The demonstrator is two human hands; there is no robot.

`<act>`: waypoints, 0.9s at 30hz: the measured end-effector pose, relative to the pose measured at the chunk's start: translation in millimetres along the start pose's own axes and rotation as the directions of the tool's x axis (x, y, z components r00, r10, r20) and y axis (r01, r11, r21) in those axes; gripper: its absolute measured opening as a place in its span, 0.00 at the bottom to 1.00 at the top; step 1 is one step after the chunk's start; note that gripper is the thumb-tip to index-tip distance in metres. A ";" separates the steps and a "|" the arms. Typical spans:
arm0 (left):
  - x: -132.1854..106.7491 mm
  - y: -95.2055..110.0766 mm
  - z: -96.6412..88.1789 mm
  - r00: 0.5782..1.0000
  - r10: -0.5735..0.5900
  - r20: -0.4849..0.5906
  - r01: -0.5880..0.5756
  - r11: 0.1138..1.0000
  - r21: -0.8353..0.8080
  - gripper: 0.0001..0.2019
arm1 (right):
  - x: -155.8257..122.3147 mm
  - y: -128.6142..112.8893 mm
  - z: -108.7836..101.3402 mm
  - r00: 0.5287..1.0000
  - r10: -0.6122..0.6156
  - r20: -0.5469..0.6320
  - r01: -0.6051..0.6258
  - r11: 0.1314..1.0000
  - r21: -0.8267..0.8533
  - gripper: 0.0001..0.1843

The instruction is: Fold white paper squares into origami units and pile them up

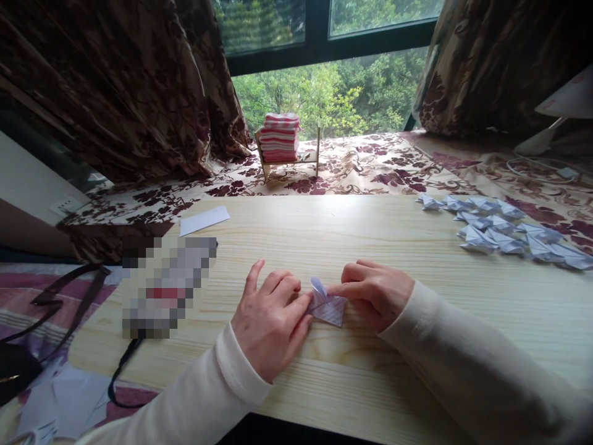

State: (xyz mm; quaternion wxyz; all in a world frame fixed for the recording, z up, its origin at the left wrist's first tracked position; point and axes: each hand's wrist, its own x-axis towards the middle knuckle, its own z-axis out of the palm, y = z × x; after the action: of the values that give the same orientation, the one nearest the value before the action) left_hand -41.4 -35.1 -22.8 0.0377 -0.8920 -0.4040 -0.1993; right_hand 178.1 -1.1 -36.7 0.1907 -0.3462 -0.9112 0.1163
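A small piece of folded paper (330, 310) with faint print lies on the wooden table, one curled flap standing up from its top. My left hand (273, 318) is at its left edge, with index finger and thumb closed on the paper and the little finger raised. From the right, my right hand (377, 293) reaches in, its index fingertip touching the paper by the flap. The other right fingers are curled, and the right thumb is mostly hidden. Several folded white paper pieces (498, 228) sit in rows at the table's far right.
A white paper strip (204, 220) lies at the table's back left. Nearer is a blurred-out object (169, 287) with a black strap. Loose paper sheets (65, 395) rest below left. Behind the table (370, 383), a small rack holds folded striped cloths (279, 137); a lamp (542, 139) stands right.
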 end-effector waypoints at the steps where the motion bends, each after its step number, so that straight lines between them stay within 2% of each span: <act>1: -1.0 0.3 -0.4 1.000 0.002 -0.008 -0.002 1.000 -0.004 0.12 | -0.1 0.1 0.0 1.000 0.002 0.001 -0.002 1.000 0.005 0.22; 8: -1.9 -0.6 2.2 1.000 0.024 0.017 -0.024 1.000 -0.005 0.13 | 0.5 0.1 -1.6 1.000 0.006 0.024 -0.007 1.000 0.007 0.23; 12: -1.1 -1.8 2.9 0.999 -0.015 -0.044 0.014 1.000 -0.022 0.11 | 0.3 1.4 -1.3 0.999 0.009 0.032 -0.009 1.000 0.017 0.23; 17: -0.6 0.3 3.4 0.993 0.053 -0.106 -0.056 0.998 -0.025 0.09 | -0.1 2.0 -0.4 1.000 -0.011 0.015 0.010 1.000 0.015 0.22; 27: -4.3 -4.4 8.1 0.995 0.075 -0.066 -0.075 0.997 0.006 0.12 | -0.5 -0.9 -0.9 1.000 0.011 0.005 -0.011 1.000 0.023 0.23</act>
State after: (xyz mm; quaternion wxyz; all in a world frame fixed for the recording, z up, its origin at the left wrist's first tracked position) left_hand -44.5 -33.4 -32.4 0.0602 -0.8994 -0.3690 -0.2265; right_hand 178.3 -2.0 -35.7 0.1919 -0.3488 -0.9083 0.1288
